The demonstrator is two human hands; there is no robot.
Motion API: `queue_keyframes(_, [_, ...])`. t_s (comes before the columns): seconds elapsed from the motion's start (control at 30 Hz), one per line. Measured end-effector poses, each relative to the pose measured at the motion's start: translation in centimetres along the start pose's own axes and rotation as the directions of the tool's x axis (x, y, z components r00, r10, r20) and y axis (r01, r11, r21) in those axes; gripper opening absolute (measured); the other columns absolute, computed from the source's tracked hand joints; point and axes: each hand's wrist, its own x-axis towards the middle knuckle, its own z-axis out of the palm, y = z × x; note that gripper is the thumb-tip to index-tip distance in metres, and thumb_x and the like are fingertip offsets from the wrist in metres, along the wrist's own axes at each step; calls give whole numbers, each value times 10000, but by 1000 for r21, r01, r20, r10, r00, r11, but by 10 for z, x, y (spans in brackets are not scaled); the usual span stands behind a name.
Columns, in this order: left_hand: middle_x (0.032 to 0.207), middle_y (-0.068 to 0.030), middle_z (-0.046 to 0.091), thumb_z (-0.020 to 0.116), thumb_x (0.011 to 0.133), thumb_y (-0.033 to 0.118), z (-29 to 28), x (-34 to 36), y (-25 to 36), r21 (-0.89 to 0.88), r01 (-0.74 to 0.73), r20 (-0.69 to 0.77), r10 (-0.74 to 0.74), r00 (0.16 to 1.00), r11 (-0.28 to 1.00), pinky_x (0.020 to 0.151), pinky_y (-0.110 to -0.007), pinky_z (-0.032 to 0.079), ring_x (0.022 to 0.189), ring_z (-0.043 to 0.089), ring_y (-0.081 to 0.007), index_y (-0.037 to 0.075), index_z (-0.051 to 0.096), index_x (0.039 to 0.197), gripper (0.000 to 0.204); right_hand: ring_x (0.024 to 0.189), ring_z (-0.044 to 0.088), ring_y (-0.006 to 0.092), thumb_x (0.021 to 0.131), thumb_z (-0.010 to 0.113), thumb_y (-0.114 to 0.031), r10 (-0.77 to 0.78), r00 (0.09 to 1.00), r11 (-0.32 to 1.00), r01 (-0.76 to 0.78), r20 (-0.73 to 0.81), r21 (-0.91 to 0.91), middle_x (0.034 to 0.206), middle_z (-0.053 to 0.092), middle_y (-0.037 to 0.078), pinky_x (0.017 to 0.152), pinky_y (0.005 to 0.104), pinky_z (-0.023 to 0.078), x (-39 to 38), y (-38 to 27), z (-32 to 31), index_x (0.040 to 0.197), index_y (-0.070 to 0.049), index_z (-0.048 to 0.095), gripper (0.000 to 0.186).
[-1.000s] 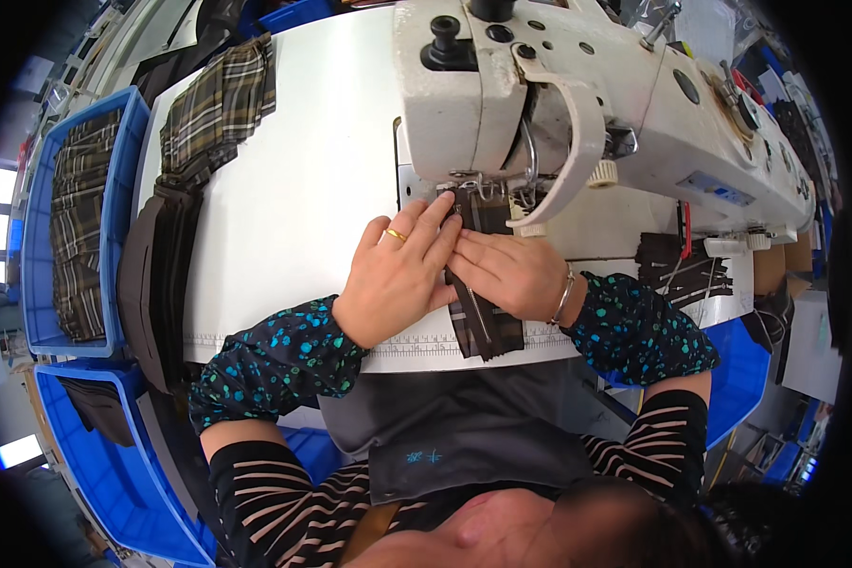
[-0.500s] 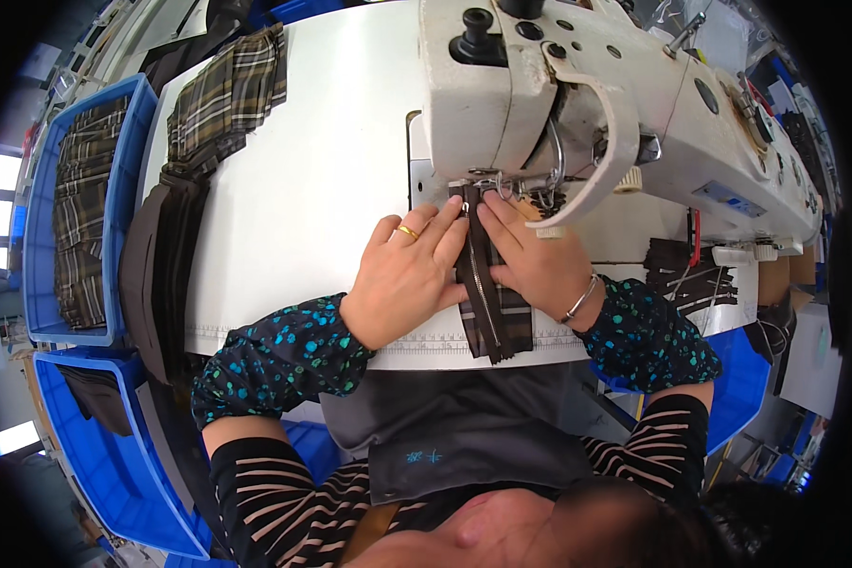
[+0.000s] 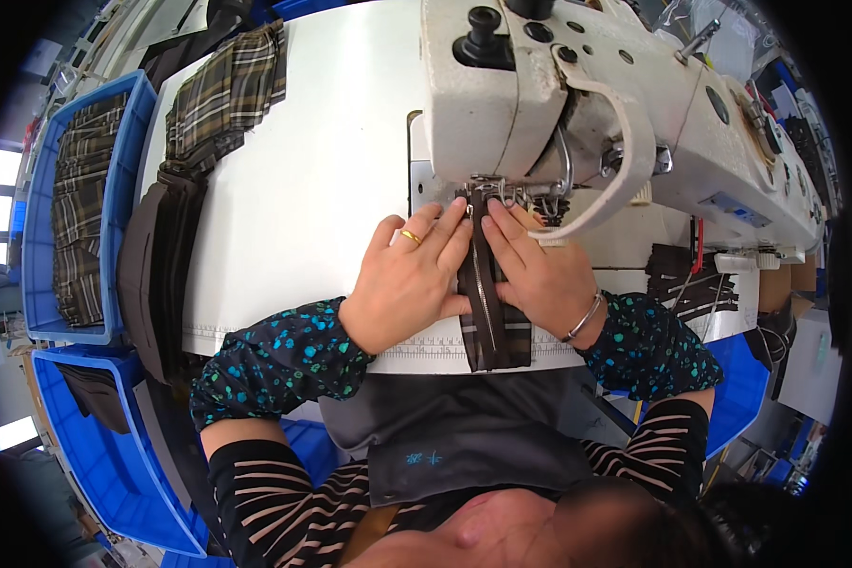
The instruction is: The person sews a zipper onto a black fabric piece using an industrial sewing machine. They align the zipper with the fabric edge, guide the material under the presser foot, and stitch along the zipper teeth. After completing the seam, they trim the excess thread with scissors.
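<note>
A dark zipper tape (image 3: 488,322) with metal teeth lies on a brown plaid fabric strip (image 3: 518,348), its upper end at the presser foot (image 3: 490,186) of a white sewing machine (image 3: 473,123). My left hand (image 3: 407,275) rests along the zipper's left side, fingertips beside the slider near the foot, thumb out toward the tape. My right hand (image 3: 549,284) lies on the right side, fingers stretched out flat toward the foot. The machine's curved guard covers part of the needle area.
A blue bin (image 3: 115,317) of plaid pieces stands left, with another blue bin (image 3: 95,483) below it. Plaid pieces (image 3: 222,90) and stacked dark pieces (image 3: 151,275) lie on the white table (image 3: 303,161). More zippers (image 3: 691,284) lie at right, near a red-handled tool (image 3: 698,246).
My right hand has moved from over the zipper to its right side, uncovering the teeth. My left hand and the strip have shifted slightly right, the strip's lower end a little nearer my body.
</note>
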Motion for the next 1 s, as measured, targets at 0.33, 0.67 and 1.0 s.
queue_keyframes(0.33, [1519,-128,570,772,760,583,-1,2,-2,-33,5,32,-4,999,999,1053,-462,447,1358,506,-300,18,615,1373,849,1346,594,364,641,868,-264,11,1000,999,-10,11,-32,1543,533,209,1116,454,506,1,-2,-1,1415,61,595,883])
queue_keyframes(0.67, [1520,-129,568,777,763,574,-1,2,-2,-34,-5,29,6,1000,999,1044,-455,446,1342,509,-293,11,606,1386,857,1299,598,347,613,888,-226,-11,999,1000,11,-33,-20,1544,538,131,1049,440,530,5,0,-2,1480,-10,555,954])
queue_keyframes(1.0, [1513,-126,571,770,765,587,-2,2,-2,-23,-1,30,2,1000,1000,1046,-466,444,1331,512,-292,6,593,1409,886,1343,556,333,588,903,-217,23,998,1000,-24,52,18,1556,531,109,1066,447,513,4,5,-1,1492,-19,550,990])
